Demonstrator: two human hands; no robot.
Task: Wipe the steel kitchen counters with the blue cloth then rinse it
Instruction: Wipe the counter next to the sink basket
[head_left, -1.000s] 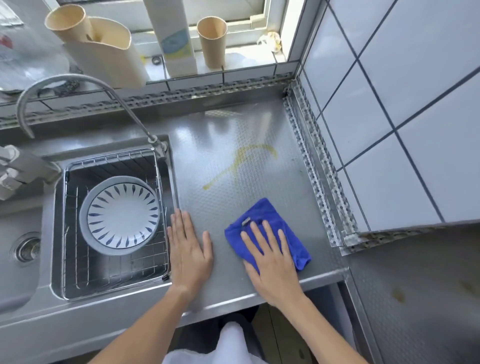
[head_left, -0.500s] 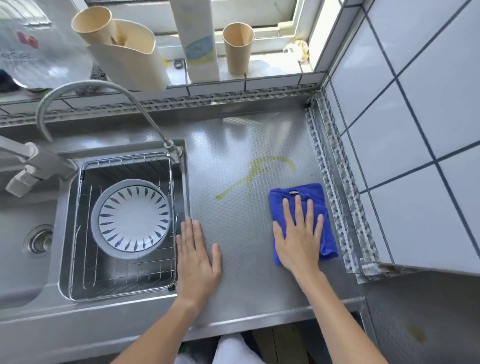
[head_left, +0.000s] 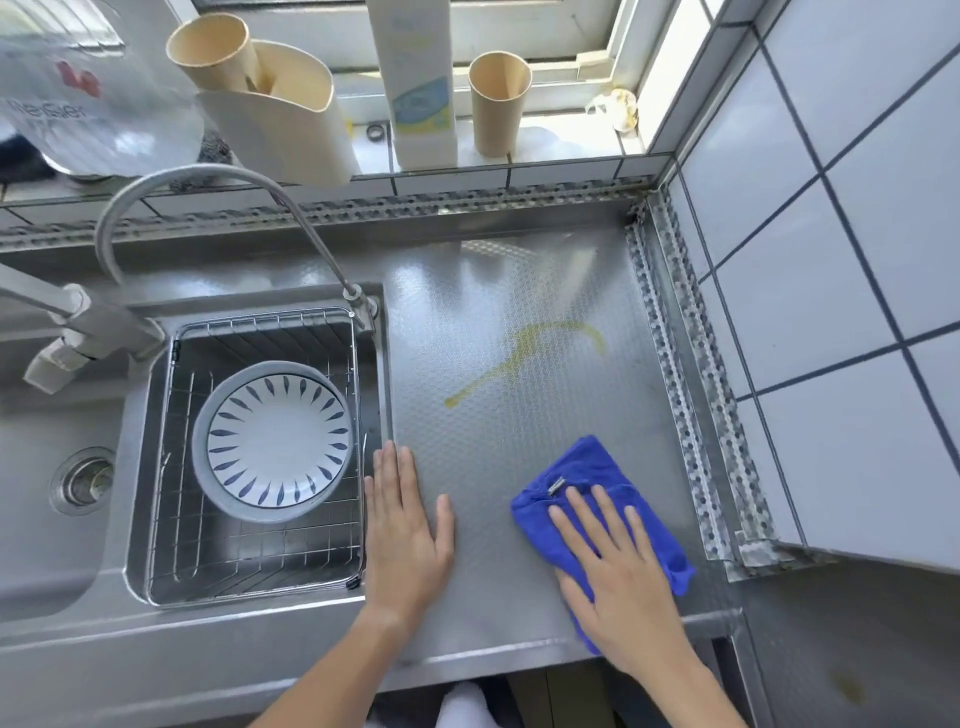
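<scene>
We've dragged the blue cloth (head_left: 597, 512) back from up near the tiled wall toward the bench (head_left: 493, 291) front edge, so wiping's underway; yellow streak (head_left: 524, 358) ahead untouched. Right hand (head_left: 618, 577) flat, fingers spread, on the rumpled folded cloth; left hand (head_left: 408, 530) flat on bare steel

Both forearms are showing bare, with no sleeves reaching them. The left hand (head_left: 408, 540) and right hand (head_left: 621, 582) are wearing no gloves or rings.
</scene>
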